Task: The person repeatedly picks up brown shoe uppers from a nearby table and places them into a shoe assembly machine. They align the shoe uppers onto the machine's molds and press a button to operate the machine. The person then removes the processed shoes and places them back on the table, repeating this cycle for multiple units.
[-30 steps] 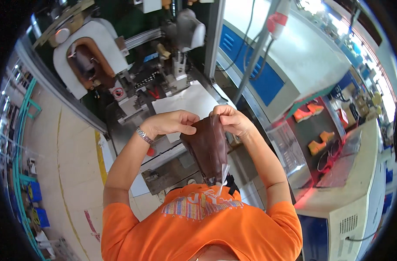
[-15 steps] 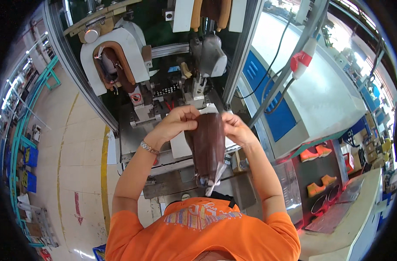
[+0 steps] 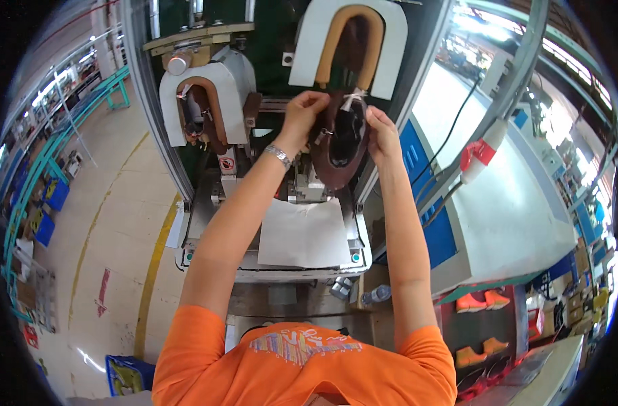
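A dark brown shoe upper (image 3: 340,152) hangs between both hands, raised in front of the right white horseshoe-shaped machine station (image 3: 349,40). My left hand (image 3: 303,111), with a metal watch at the wrist, pinches its left top edge. On the right top edge, beside a white tag or lace, my right hand (image 3: 381,132) grips. The upper's opening faces me and its toe points down. Another brown shoe (image 3: 200,118) sits inside the left white station (image 3: 207,95).
A white sheet of paper (image 3: 305,233) lies on the grey machine bed below the hands. A plastic bottle (image 3: 376,294) sits under the bed's right corner. A blue cabinet stands to the right, with orange shoes (image 3: 481,301) on lower shelves. Yellow floor lines run at left.
Both hands have lifted the brown upper from in front of my chest up and away toward the right machine station. My view has tilted upward with it.
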Motion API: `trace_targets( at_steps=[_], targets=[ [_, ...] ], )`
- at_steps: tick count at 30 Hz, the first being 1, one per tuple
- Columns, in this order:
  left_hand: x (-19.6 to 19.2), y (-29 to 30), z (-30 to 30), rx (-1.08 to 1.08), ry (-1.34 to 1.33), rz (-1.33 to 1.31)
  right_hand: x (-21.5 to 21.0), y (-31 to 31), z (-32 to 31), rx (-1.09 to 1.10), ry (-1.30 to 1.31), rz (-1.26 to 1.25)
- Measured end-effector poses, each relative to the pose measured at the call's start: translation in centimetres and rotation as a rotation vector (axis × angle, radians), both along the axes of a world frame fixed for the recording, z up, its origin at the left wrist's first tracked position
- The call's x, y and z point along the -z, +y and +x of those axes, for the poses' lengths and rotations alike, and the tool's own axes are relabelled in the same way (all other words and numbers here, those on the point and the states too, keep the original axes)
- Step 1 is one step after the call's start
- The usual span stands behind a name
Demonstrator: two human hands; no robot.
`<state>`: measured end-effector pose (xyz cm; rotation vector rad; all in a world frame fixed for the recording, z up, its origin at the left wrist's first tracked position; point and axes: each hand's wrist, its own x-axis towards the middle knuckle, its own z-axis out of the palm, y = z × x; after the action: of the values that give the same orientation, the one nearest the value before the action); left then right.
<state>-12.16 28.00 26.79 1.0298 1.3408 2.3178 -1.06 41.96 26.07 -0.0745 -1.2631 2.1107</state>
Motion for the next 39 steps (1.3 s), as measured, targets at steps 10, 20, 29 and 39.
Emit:
trace_targets(
  at_steps=[10,20,29,39],
  targets=[
    [2.4,-4.5,6.5,-0.925,0.769,0.054,10.6,-2.1,1.8,0.288,-0.136,0.114],
    [3.5,-8.3,14.3,-0.557,1.134,-0.309,15.7,-6.6,2.7,-0.651,0.110,-0.378],
    [5.4,-7.5,13.5,-0.538,1.258,-0.752,15.2,-3.6,-4.1,-0.391,0.073,-0.362],
    [7.3,-7.4,11.8,-0.538,1.289,-0.619,17.0,-4.1,-3.9,-0.329,0.065,-0.330]
  ],
)
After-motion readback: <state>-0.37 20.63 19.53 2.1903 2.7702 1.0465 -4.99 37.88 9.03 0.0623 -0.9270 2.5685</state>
